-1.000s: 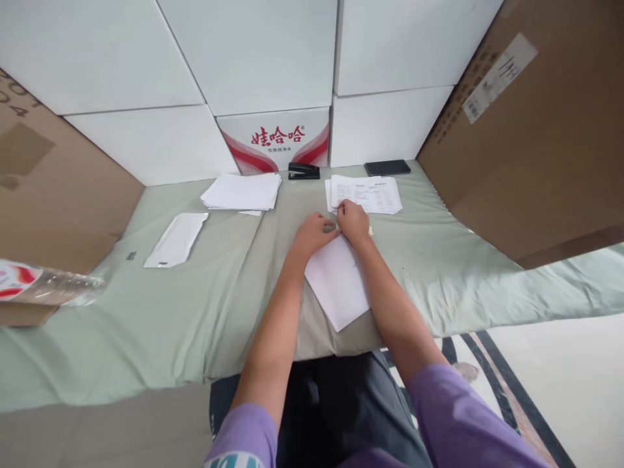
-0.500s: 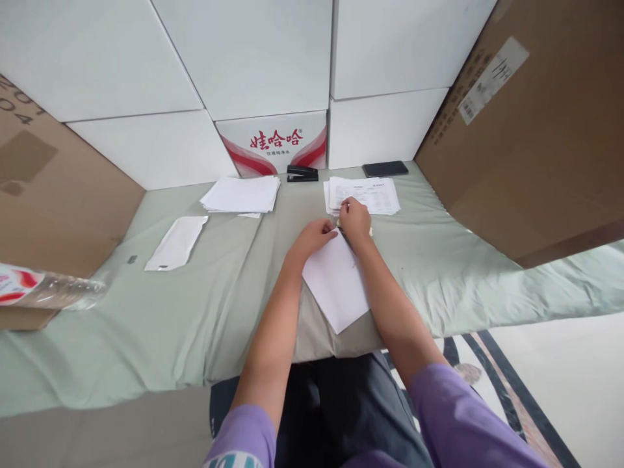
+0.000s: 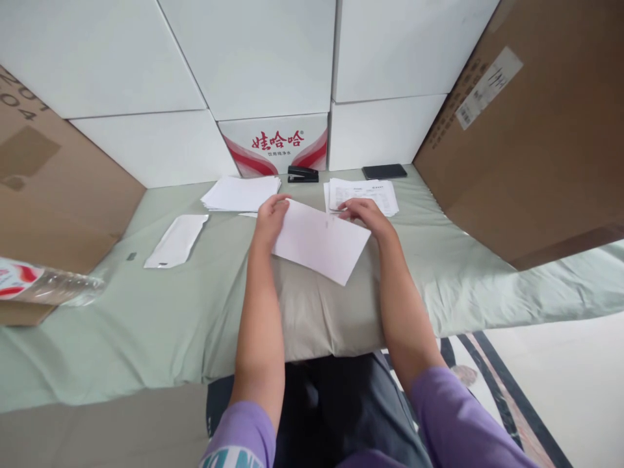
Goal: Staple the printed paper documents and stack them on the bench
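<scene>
A white sheet of paper [image 3: 319, 240], possibly folded or more than one layer, is held slanted over the near middle of the table. My left hand [image 3: 272, 220] is closed on its upper left corner, thumb on top. My right hand [image 3: 368, 216] is by the paper's upper right edge, its fingers stretched out and slightly bent; whether they touch the edge is unclear. Just beyond this hand lies a stack of printed papers [image 3: 365, 192]. Behind my left hand rests a stack of blank white papers [image 3: 238, 194]. A black stapler [image 3: 303, 174] sits between the stacks.
A dark phone [image 3: 385, 171] lies at the back right. A white flat pouch [image 3: 178, 242] and a plastic bottle [image 3: 63, 287] are on the left. White boxes [image 3: 273, 58] wall off the back; cardboard boxes [image 3: 531, 130] flank the green-covered table [image 3: 160, 325].
The paper has turned and come off its earlier upright slant, now lying more sideways. My left hand moved left and away with its corner. My right hand shifted slightly right, off the small pale items.
</scene>
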Tool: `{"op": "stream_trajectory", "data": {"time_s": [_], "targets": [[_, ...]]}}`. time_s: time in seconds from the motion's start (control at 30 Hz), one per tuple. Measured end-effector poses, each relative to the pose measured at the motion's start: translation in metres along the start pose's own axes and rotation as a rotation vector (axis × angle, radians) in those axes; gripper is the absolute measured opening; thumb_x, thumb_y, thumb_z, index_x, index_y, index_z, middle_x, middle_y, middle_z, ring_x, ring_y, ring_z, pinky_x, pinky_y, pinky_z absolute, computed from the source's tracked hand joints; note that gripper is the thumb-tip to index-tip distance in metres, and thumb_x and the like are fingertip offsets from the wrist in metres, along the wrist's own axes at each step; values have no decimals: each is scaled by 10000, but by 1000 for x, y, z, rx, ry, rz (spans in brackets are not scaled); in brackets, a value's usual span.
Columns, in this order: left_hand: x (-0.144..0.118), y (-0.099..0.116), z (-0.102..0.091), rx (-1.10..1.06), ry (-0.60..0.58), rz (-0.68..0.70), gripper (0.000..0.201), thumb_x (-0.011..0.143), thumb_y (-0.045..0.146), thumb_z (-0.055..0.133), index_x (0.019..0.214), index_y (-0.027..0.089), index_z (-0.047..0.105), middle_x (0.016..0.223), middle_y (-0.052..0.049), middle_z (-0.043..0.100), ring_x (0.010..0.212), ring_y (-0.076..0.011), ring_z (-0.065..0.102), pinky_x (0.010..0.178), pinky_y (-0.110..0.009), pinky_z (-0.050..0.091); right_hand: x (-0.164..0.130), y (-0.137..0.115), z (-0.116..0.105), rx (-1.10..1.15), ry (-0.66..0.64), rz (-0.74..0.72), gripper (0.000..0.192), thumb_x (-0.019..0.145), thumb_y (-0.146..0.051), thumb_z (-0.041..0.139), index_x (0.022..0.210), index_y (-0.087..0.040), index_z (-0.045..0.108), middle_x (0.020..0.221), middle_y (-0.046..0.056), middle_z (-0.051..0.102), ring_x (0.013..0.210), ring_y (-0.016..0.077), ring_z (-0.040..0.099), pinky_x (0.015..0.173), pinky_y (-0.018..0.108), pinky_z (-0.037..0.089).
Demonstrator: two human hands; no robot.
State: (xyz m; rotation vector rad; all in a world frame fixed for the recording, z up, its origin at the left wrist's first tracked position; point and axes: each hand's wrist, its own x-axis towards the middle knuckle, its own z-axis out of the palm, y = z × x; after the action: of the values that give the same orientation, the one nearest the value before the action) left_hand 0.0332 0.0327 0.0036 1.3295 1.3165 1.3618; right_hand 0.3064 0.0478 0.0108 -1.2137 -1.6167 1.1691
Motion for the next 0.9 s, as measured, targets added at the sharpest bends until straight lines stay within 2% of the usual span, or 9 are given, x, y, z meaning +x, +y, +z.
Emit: {"op": "stream_trajectory", "data": {"time_s": [0.1, 0.2, 0.3, 0.4, 0.5, 0.57, 0.73, 0.8, 0.9], "targets": [[10, -11, -12, -150, 202, 115, 398, 816, 571, 670, 976, 208, 649, 816, -21, 658, 765, -170, 629, 675, -280, 476, 4, 7, -2, 230, -22, -38, 398, 795, -567, 671, 910, -190, 725, 895, 59, 736, 835, 190, 665, 744, 296, 516], [21, -22, -18, -226, 321, 170, 421, 821, 595, 685, 967, 205, 622, 802, -1, 642, 801, -161, 629, 701, -287, 467, 5, 8, 0, 414, -193, -43, 570, 743, -727, 672, 933, -190, 705, 824, 69, 717, 732, 190, 654, 651, 307, 515], [28, -27, -19, -285, 397, 166, 348, 908, 506, 644, 1009, 179, 580, 806, 19, 620, 853, -130, 605, 775, -282, 458, 1, 1, 3, 360, -287, -35, 551, 724, -670, 751, 985, -187, 707, 871, 68, 725, 766, 188, 667, 686, 310, 533], [29, -23, -16, -390, 486, 127, 252, 940, 388, 644, 1011, 159, 564, 843, 15, 631, 865, -111, 583, 817, -278, 469, -3, -7, 9, 208, -239, -61, 401, 747, -507, 797, 969, -185, 712, 902, 40, 724, 809, 180, 665, 710, 298, 542], [25, -18, -12, -442, 531, 92, 231, 921, 356, 675, 987, 157, 579, 849, 10, 637, 826, -99, 580, 785, -256, 483, 0, -8, 15, 141, -141, -79, 296, 779, -450, 757, 877, -182, 681, 722, 11, 660, 626, 154, 595, 538, 278, 499], [22, -17, -9, -407, 479, 49, 285, 908, 422, 679, 1008, 170, 589, 833, 5, 644, 786, -105, 596, 708, -243, 480, 6, -4, 13, 141, 18, -95, 246, 799, -419, 725, 845, -189, 652, 624, -19, 571, 514, 122, 501, 425, 251, 415], [16, -22, 2, -182, 251, 29, 266, 904, 442, 611, 1032, 211, 582, 905, -40, 731, 707, -137, 667, 574, -236, 451, 19, 22, -21, 326, 630, -59, 112, 843, -299, 615, 893, -218, 557, 586, -81, 411, 416, 61, 312, 339, 193, 216], [16, -26, 8, -66, 188, 45, 179, 900, 355, 587, 1009, 213, 581, 900, -40, 743, 685, -135, 668, 590, -240, 463, 19, 32, -38, 412, 716, 3, 104, 838, -248, 584, 917, -235, 519, 573, -103, 384, 380, 48, 250, 339, 188, 163], [14, -32, 20, 128, 49, 77, 119, 887, 253, 562, 993, 210, 597, 880, -36, 746, 707, -143, 667, 696, -275, 505, 15, 42, -56, 503, 642, 119, 155, 793, -198, 596, 868, -247, 470, 557, -119, 370, 357, 35, 221, 346, 181, 134]]}}
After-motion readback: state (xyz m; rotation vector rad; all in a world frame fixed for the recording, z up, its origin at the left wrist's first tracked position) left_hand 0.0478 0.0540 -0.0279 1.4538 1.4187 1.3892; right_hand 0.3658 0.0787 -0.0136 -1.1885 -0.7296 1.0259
